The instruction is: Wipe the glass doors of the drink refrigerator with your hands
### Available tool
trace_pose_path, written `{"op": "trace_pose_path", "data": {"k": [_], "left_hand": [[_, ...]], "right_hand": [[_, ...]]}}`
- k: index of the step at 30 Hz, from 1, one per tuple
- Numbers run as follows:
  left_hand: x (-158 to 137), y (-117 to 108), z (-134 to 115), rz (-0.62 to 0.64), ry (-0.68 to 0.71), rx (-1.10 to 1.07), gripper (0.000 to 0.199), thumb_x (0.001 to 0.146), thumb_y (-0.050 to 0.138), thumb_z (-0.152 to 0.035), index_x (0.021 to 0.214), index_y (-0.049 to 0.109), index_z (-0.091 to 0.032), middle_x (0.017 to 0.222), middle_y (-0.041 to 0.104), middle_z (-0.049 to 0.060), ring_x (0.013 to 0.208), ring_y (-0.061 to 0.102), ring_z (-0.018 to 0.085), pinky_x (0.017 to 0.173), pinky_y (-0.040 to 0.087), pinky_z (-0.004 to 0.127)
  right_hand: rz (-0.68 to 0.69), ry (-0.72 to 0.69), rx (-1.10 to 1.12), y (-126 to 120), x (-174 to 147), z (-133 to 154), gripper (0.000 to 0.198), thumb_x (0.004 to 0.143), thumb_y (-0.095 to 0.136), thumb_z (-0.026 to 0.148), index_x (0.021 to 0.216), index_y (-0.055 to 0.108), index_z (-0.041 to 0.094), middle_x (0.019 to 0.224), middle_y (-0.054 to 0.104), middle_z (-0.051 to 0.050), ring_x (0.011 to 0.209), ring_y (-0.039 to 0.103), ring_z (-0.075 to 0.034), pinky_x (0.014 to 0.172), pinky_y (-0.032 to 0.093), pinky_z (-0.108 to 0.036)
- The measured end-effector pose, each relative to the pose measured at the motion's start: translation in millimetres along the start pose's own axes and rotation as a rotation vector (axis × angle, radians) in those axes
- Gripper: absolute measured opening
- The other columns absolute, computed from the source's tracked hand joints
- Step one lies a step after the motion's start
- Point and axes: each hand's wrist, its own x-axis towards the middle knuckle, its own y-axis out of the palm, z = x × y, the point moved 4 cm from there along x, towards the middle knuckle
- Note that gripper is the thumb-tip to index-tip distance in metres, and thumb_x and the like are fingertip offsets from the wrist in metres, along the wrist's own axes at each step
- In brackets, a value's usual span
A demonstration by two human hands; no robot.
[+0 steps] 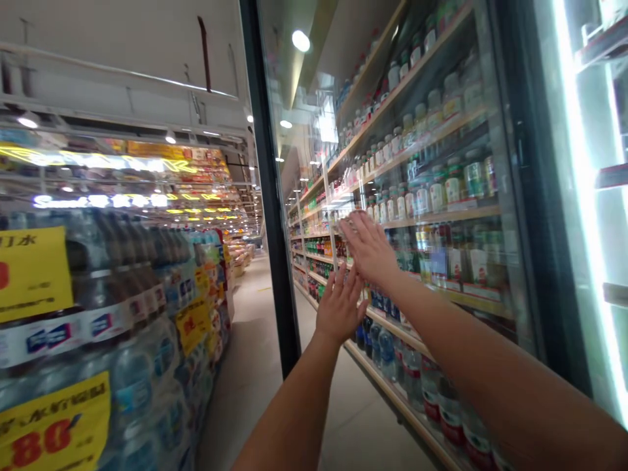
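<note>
A tall glass cooler door (pixel 314 320) with a black frame (pixel 269 163) stands swung out in front of me. My right hand (pixel 370 248) lies flat against the glass, fingers stretched and close together. A pale patch shows at its fingertips; whether it is a reflection or a thin cloth I cannot make out. Just below and to the left, my left hand (pixel 340 307) has its fingers spread, at or very near the glass. Rows of bottles (pixel 451 183) on shelves show in the pane, mixed with reflections of ceiling lights.
On the left, stacked packs of water bottles (pixel 132 373) carry yellow price signs (pixel 53 422). A pale floor aisle (pixel 250 340) runs away between them and the door. At the far right, a bright light strip (pixel 583 216) edges the cooler beside its shelves.
</note>
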Motion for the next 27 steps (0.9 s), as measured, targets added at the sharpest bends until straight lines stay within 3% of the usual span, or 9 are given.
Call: {"op": "trace_pose_path", "data": {"k": [3,9,14,17,20,27], "left_hand": [[2,-2,0,0.018,0.002,0.013,0.070,0.097,0.052,-0.048,0.158,0.031,-0.020,0.165,0.025,0.007,0.155,0.016,0.030,0.126,0.023,0.049],[2,-1,1,0.017,-0.002,0.002,0.066,0.100,0.046,-0.048,0.158,0.031,-0.019,0.165,0.025,0.005,0.155,0.014,0.030,0.126,0.022,0.049],[2,-1,0,0.007,-0.001,0.004,0.066,0.101,0.044,-0.048,0.158,0.029,-0.018,0.165,0.023,0.006,0.155,0.015,0.031,0.124,0.024,0.049],[1,-2,0,-0.004,0.001,0.006,0.067,0.101,0.044,-0.048,0.158,0.029,-0.018,0.165,0.023,0.006,0.155,0.015,0.031,0.124,0.025,0.048],[0,-2,0,-0.017,0.001,0.004,0.067,0.101,0.044,-0.049,0.158,0.029,-0.018,0.165,0.022,0.006,0.155,0.014,0.030,0.125,0.024,0.047],[0,-1,0,-0.046,0.004,-0.006,0.064,0.099,0.048,-0.048,0.155,0.036,-0.019,0.164,0.028,0.006,0.155,0.015,0.030,0.125,0.023,0.048]], "right_hand": [[-0.070,0.170,-0.065,-15,-20,-46,0.058,0.099,0.041,0.024,0.157,0.034,0.022,0.163,0.030,-0.013,0.154,0.018,-0.031,0.122,0.024,-0.057],[-0.194,0.427,-0.211,-41,-96,-135,0.058,0.099,0.037,0.031,0.155,0.036,0.014,0.159,0.034,-0.020,0.150,0.026,-0.035,0.118,0.031,-0.061],[-0.402,0.701,-0.211,-48,-140,-171,0.061,0.098,0.034,0.032,0.154,0.035,0.008,0.156,0.035,-0.027,0.147,0.030,-0.041,0.113,0.030,-0.071],[-0.484,0.749,-0.178,-42,-130,-165,0.061,0.097,0.034,0.030,0.156,0.033,0.011,0.156,0.033,-0.026,0.148,0.027,-0.042,0.112,0.027,-0.075],[-0.439,0.658,-0.175,-32,-96,-140,0.061,0.097,0.035,0.029,0.155,0.034,0.010,0.157,0.032,-0.026,0.150,0.024,-0.040,0.114,0.027,-0.072],[-0.205,0.330,-0.119,-3,-15,-40,0.059,0.098,0.036,0.023,0.156,0.033,0.012,0.163,0.024,-0.017,0.154,0.013,-0.033,0.122,0.025,-0.057]]}}
